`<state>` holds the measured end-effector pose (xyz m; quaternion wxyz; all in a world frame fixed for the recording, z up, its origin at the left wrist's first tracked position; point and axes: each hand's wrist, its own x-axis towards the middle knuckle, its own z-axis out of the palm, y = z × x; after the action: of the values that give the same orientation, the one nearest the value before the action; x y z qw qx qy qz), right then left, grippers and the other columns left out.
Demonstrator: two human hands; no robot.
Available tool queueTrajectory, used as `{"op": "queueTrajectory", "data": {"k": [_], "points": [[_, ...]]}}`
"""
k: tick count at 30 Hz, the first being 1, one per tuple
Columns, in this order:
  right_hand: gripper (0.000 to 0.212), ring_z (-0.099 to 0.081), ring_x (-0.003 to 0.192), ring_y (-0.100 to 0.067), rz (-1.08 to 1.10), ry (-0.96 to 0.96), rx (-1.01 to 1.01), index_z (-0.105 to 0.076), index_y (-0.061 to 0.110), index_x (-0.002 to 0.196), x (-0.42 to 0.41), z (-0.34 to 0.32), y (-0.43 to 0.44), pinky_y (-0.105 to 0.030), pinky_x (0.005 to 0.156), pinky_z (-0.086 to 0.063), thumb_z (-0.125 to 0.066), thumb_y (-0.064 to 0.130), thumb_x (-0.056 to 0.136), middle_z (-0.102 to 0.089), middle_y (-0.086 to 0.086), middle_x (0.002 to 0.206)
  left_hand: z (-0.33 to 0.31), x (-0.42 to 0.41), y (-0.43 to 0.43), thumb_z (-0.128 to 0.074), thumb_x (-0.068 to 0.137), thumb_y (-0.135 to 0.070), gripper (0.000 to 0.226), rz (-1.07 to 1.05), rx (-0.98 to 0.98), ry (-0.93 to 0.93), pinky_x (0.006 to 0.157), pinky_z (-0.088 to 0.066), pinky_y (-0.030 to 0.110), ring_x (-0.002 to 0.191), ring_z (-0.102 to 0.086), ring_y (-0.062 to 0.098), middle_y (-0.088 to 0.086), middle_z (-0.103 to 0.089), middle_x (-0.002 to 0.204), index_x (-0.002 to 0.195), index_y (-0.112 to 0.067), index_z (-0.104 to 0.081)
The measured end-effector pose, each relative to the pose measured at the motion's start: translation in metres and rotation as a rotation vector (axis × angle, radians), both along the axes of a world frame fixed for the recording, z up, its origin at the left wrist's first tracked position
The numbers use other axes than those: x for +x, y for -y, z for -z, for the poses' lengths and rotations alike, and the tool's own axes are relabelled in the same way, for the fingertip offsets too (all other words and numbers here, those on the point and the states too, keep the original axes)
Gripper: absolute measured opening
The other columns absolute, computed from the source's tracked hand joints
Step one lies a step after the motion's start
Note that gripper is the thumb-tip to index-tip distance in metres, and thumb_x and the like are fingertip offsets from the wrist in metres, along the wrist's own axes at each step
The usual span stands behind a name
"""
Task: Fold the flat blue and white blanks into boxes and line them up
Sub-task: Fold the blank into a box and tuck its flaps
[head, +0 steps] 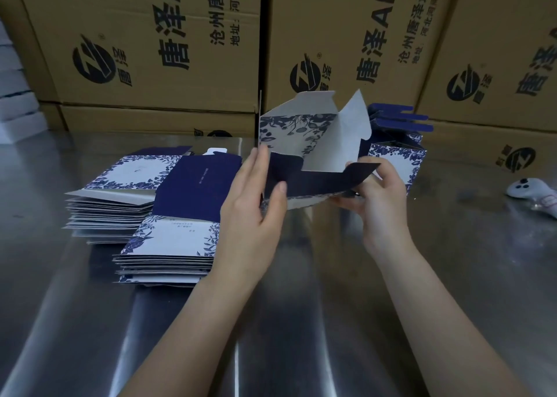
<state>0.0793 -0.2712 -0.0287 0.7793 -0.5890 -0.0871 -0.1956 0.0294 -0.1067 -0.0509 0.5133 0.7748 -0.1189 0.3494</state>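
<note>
Holding a half-folded box [301,143] between them over the steel table [301,321], the left hand [250,197] pinched its left navy flap between thumb and fingers, and the right hand [379,194] gripped its right end. Flat blanks [168,203] lay stacked just left of the left hand; finished boxes [398,155] stood just behind the right hand.

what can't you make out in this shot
Head view:
Count of finished boxes: hidden behind the half-folded box and right hand.
Grip under the right hand: hidden by the navy flap.
Print on the flat blanks: too small.
Part of the white controller: cut off by the right edge.
</note>
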Motion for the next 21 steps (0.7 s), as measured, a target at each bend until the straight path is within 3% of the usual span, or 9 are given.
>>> {"op": "queueTrajectory", "data": {"k": [2, 7, 12, 15, 21], "points": [[0.012, -0.064, 0.082, -0.026, -0.032, -0.019, -0.035, -0.059, 0.01, 0.098, 0.0, 0.001, -0.001, -0.04, 0.062, -0.06, -0.056, 0.002, 0.091, -0.068, -0.008, 0.092, 0.001, 0.002, -0.002, -0.05, 0.101, -0.024, 0.053, -0.036, -0.019, -0.001, 0.112, -0.039, 0.046, 0.143, -0.037, 0.012, -0.001, -0.043, 0.154, 0.152, -0.016, -0.038], [0.015, -0.063, 0.105, -0.032, -0.151, -0.058, -0.052, -0.066, 0.016, 0.104, 0.003, 0.004, -0.001, -0.051, 0.072, -0.059, -0.054, 0.012, 0.095, -0.067, -0.011, 0.112, 0.004, 0.004, -0.003, -0.056, 0.1, -0.02, 0.054, -0.083, -0.098, -0.003, 0.116, -0.036, 0.042, 0.143, -0.035, 0.007, -0.002, -0.043, 0.154, 0.151, -0.017, -0.038], [0.032, -0.057, 0.121, -0.025, -0.336, -0.048, 0.024, -0.061, 0.017, 0.123, 0.002, 0.003, 0.001, -0.045, 0.077, -0.057, -0.052, 0.033, 0.097, -0.063, -0.008, 0.127, 0.006, 0.005, -0.005, -0.055, 0.099, -0.015, 0.046, -0.098, -0.131, 0.029, 0.112, -0.04, 0.043, 0.136, -0.047, 0.015, 0.004, -0.056, 0.143, 0.144, -0.01, -0.05], [0.043, -0.058, 0.12, -0.018, -0.311, 0.058, -0.061, -0.049, 0.021, 0.134, -0.002, 0.003, -0.001, -0.046, 0.083, -0.057, -0.057, 0.029, 0.092, -0.058, -0.004, 0.133, 0.005, 0.005, -0.004, -0.055, 0.099, -0.015, 0.044, -0.112, -0.155, 0.05, 0.108, -0.044, 0.045, 0.131, -0.052, 0.019, 0.005, -0.059, 0.138, 0.142, -0.009, -0.052], [0.041, -0.055, 0.123, -0.017, -0.123, 0.132, -0.202, -0.046, 0.037, 0.128, -0.003, 0.01, -0.01, -0.054, 0.097, -0.049, -0.061, 0.02, 0.094, -0.057, -0.001, 0.132, 0.007, 0.004, -0.001, -0.059, 0.097, -0.01, 0.047, -0.17, -0.151, 0.1, 0.104, -0.048, 0.043, 0.125, -0.056, 0.015, 0.003, -0.062, 0.132, 0.144, -0.009, -0.05]]}}
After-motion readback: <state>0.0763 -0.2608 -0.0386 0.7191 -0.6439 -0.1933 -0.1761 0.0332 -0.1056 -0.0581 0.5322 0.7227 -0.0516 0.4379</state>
